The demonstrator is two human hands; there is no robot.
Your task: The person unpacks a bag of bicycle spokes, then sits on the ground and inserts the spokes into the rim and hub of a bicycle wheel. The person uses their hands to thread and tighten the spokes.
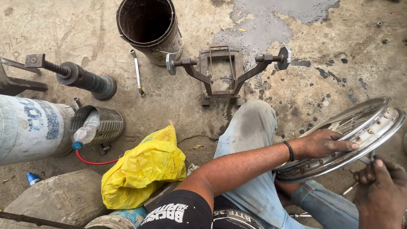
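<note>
A chrome wheel rim [364, 127] is held at roughly four o'clock in the view, tilted above the person's knee in faded jeans [250, 127]. The left hand [324, 143] is laid flat on the rim's near edge, fingers extended and together, pressing on the metal rather than wrapped around it. The right hand [381, 186] is located at five o'clock, just below the rim; its fingers are curled around a thin spoke [372, 163], though the closure is partly hidden by the back of the hand.

A rusty truing stand [224, 72] with two threaded arms is set on the concrete floor [63, 25] at twelve o'clock. A dark metal cylinder [148, 27] stands at eleven o'clock, with a spanner [137, 72] lying just beside it. A yellow plastic bag [144, 169] is placed at seven o'clock. A ribbed tin [101, 123] holding a plastic bottle [86, 133] is found at nine o'clock, against a large pale drum [29, 127].
</note>
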